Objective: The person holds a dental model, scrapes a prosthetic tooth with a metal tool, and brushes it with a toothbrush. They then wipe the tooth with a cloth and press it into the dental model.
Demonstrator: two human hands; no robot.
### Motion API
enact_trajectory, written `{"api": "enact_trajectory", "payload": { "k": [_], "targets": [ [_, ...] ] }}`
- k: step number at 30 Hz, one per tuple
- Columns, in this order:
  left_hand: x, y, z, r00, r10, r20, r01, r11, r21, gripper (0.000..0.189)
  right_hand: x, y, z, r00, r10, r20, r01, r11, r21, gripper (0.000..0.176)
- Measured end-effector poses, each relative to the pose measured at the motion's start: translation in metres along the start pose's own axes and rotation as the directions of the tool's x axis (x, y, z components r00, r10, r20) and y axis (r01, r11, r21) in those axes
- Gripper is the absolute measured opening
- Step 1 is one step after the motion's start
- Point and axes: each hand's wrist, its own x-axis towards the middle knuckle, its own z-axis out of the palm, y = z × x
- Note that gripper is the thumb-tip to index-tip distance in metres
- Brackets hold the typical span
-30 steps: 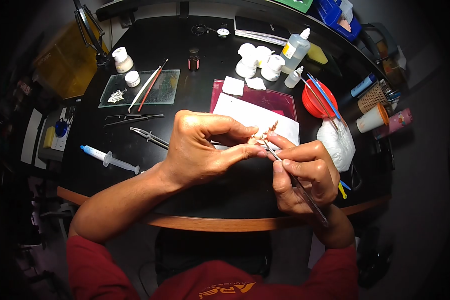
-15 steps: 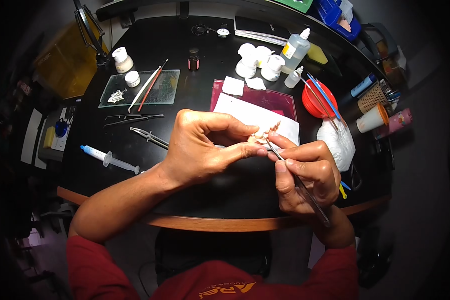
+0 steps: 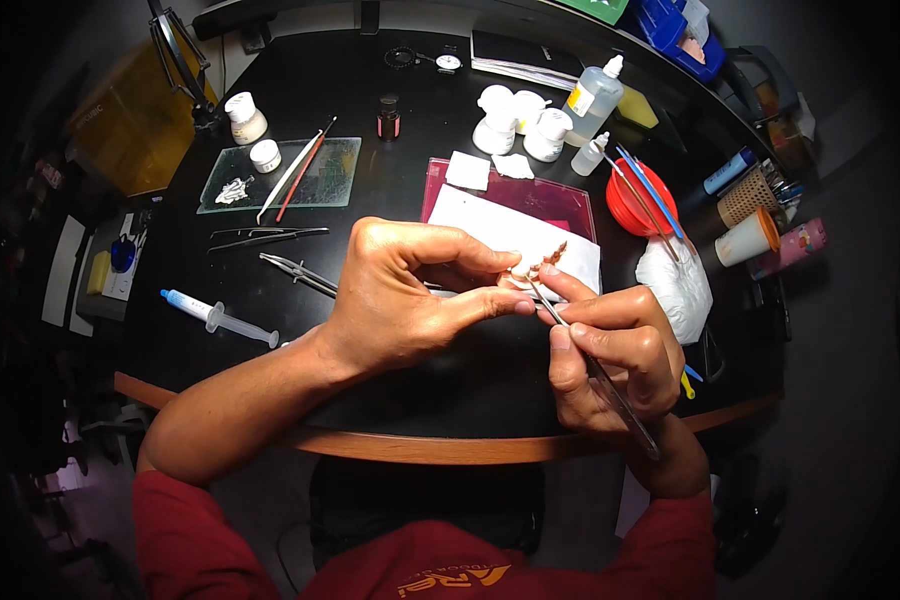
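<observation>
Between its thumb and forefinger, my left hand point(image 3: 400, 290) pinches a small beige dental model point(image 3: 513, 281) with a row of tooth shapes running off to the right. A slim metal dental instrument point(image 3: 625, 412) lies in the fingers of my right hand point(image 3: 625, 345), held like a pen. Its tip meets the model near my left fingertips, while a right fingertip rests close to the tooth row. Much of the model is hidden by my fingers. Behind both hands lies a white paper sheet point(image 3: 470, 218) over a dark red tray point(image 3: 568, 197).
Tweezers point(image 3: 270, 236), a locking clamp point(image 3: 300, 272) and a blue-tipped syringe point(image 3: 220, 318) lie on the left. Further back, a glass slab point(image 3: 322, 180) carries two thin tools. White jars point(image 3: 547, 135), a bottle point(image 3: 592, 98), a red bowl point(image 3: 625, 210) and crumpled tissue point(image 3: 678, 290) stand right.
The model has tilted slightly, so its tooth row looks darker. My right hand and the instrument have shifted a little downward; my left hand keeps its pinch.
</observation>
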Motion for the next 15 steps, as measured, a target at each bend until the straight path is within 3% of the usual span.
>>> {"api": "enact_trajectory", "payload": {
  "k": [8, 11, 15],
  "targets": [
    [-0.0002, -0.0023, -0.0009, 0.998, 0.058, 0.001, -0.058, 0.997, 0.043, 0.026, 0.0000, 0.0019, 0.0015, 1.000, -0.007, 0.008, 0.007, 1.000, -0.005, 0.022],
    [-0.0003, -0.0017, -0.0010, 0.998, 0.068, 0.004, -0.068, 0.997, 0.047, 0.026, -0.0001, -0.0041, -0.0045, 0.990, 0.050, 0.130, -0.053, 0.999, 0.014, 0.023],
    [-0.0012, -0.0039, -0.0009, 0.997, 0.071, 0.005, -0.071, 0.996, 0.059, 0.026, 0.0004, -0.0038, -0.0047, 0.989, 0.057, 0.137, -0.060, 0.998, 0.020, 0.021]
  ]
}}
